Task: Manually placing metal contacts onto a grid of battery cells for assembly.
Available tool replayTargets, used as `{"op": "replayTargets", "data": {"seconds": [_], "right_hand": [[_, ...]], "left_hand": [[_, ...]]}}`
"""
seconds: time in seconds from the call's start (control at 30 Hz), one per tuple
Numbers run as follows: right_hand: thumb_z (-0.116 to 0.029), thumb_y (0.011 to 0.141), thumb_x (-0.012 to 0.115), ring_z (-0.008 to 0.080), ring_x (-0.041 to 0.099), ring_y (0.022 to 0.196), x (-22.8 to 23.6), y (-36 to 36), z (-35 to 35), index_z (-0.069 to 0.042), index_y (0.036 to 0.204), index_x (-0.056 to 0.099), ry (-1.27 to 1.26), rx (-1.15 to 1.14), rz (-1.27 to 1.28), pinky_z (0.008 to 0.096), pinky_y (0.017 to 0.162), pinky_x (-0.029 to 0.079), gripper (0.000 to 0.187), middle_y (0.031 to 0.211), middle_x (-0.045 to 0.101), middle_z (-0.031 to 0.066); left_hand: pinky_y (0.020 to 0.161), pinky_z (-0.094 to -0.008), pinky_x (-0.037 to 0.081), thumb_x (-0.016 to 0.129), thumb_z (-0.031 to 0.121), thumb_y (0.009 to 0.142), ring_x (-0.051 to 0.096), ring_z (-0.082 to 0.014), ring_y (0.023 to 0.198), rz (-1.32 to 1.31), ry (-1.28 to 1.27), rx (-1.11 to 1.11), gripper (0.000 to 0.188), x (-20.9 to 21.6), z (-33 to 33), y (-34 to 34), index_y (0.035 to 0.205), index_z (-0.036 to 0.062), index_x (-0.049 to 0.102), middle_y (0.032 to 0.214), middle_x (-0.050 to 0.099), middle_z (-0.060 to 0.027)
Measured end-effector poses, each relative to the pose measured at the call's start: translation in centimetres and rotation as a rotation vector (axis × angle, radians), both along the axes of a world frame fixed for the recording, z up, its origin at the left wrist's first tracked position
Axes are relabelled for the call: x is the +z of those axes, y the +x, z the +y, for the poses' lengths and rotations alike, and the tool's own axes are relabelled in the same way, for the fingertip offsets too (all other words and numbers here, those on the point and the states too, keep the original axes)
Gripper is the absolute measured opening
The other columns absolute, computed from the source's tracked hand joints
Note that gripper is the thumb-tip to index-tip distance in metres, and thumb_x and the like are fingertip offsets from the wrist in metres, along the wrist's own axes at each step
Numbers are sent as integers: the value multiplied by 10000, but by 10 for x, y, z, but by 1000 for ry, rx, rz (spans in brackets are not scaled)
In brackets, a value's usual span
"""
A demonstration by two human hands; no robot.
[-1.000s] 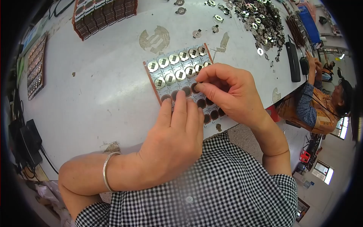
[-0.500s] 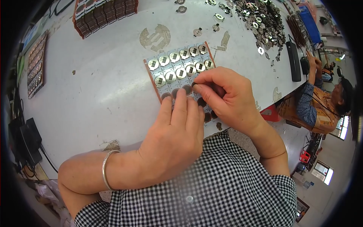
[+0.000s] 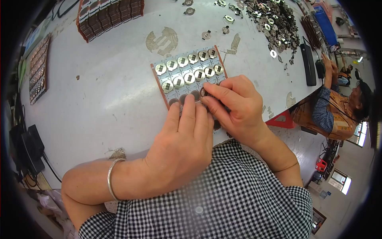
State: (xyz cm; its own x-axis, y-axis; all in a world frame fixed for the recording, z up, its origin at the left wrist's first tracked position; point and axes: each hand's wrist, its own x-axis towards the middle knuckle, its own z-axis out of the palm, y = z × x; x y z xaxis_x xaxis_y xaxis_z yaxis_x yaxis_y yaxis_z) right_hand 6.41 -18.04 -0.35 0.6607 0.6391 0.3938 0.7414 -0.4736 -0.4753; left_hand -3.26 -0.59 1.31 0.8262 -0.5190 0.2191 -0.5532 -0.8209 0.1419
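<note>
A panel of small circuit boards (image 3: 172, 95) lies on the table under both hands. Round shiny metal clips (image 3: 189, 77), each with a dark square in its middle, fill its two far rows. Nearer rows show dark round spots, partly covered by my fingers. My left hand (image 3: 181, 135) rests flat there, fingers stretched out and fingertips on the third row. Between thumb and forefinger, my right hand (image 3: 238, 107) pinches a small round metal piece (image 3: 203, 92) at that row, just right of the left fingertips. My fingers hide part of this piece.
A heap of loose metal clips (image 3: 274, 24) lies at the far right, with several strays nearby. Stacked panels (image 3: 111, 18) stand far left; another panel (image 3: 39, 69) lies at the left edge. A black bar-shaped device (image 3: 308, 63) and a co-worker (image 3: 334, 107) are to the right.
My right hand has shifted slightly, and the round piece in its pinch now shows more of its face. The left hand has stayed nearly in place on the panel.
</note>
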Motion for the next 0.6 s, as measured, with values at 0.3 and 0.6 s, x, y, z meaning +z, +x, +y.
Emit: {"op": "replayTargets", "data": {"seconds": [0.3, 0.6], "right_hand": [[-80, 852, 789, 149, 582, 667, 11, 26, -7, -26, 1150, 745, 39, 55, 241, 296, 585, 474, 307, 847, 670, 63], [-71, 931, 710, 208, 675, 785, -4, 124, -3, -24, 1117, 730, -140, -13, -193, 298, 738, 540, 193, 958, 732, 74]], "left_hand": [[973, -534, 543, 743, 210, 746, 645, -463, 1131, 5, -60, -8, 493, 0, 3, 2, 1116, -114, 700, 1132, 667, -292], [966, -512, 547, 774, 215, 721, 644, -460, 1117, 27, -83, -38, 499, 2, 5, 7, 1097, -105, 702, 1118, 667, -290]]}}
